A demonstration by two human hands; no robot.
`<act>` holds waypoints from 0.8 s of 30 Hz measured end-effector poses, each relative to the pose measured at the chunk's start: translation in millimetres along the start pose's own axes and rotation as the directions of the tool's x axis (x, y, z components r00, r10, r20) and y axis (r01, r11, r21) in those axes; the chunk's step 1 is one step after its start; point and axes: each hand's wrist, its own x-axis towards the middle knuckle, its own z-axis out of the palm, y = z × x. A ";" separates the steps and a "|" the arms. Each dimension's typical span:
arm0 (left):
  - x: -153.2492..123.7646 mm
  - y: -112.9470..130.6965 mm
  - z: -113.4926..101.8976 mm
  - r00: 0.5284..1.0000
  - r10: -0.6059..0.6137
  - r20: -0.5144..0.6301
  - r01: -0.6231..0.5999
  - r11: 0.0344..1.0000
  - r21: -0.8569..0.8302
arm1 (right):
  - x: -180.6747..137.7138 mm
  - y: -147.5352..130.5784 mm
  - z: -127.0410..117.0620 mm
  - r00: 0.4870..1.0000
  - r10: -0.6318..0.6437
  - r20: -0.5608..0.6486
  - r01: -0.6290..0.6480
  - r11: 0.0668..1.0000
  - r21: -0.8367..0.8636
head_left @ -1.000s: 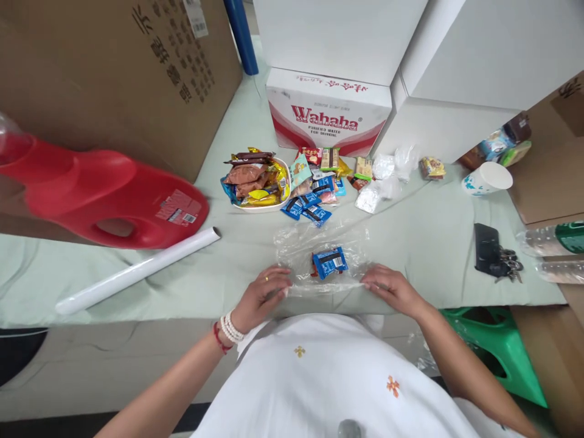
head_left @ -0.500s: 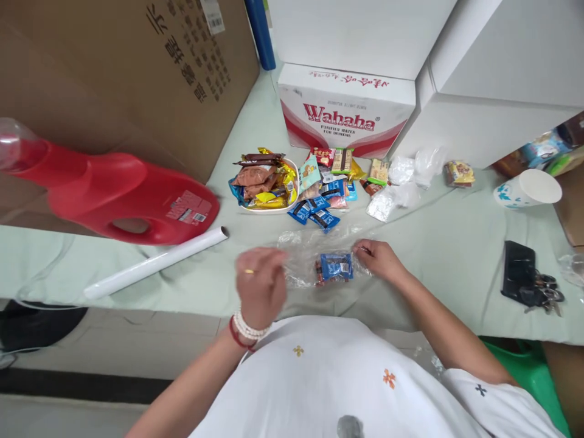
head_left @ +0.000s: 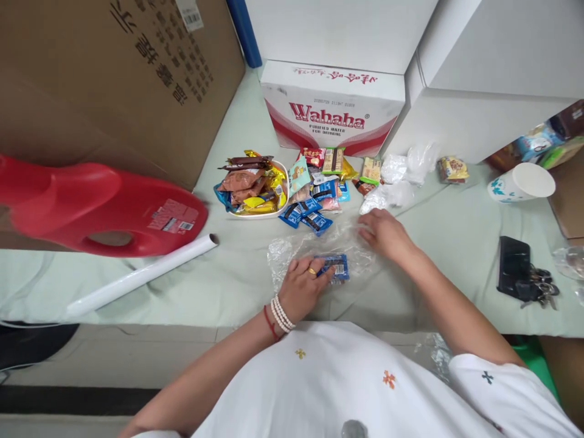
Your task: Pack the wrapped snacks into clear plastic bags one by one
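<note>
A clear plastic bag (head_left: 292, 249) lies on the pale green cloth (head_left: 228, 274) in front of me, with a blue snack packet (head_left: 338, 266) inside it. My left hand (head_left: 303, 286), with a ring and bead bracelets, rests on the bag with its fingers pressing on the blue packet. My right hand (head_left: 385, 234) is at the bag's far right corner, fingers curled on the plastic. Behind the bag, a white bowl (head_left: 255, 210) holds brown and yellow snack packets, and loose packets (head_left: 314, 204) are spread beside it.
A red jug (head_left: 104, 210) lies on its side at the left, with a white tube (head_left: 141, 274) before it. Behind stand a Wahaha carton (head_left: 331, 112), a brown cardboard box (head_left: 114, 73) and white boxes. At right are a paper cup (head_left: 522, 182) and a black wallet with keys (head_left: 517, 277).
My left hand came down from above the bag's left end onto the blue packet. My right hand slid up along the bag's right side to its far corner.
</note>
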 end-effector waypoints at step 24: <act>-22.7 -13.2 9.8 0.980 0.092 -0.177 -0.132 0.963 -0.233 | -65.3 -57.3 57.9 0.783 -0.613 0.111 0.611 0.790 0.053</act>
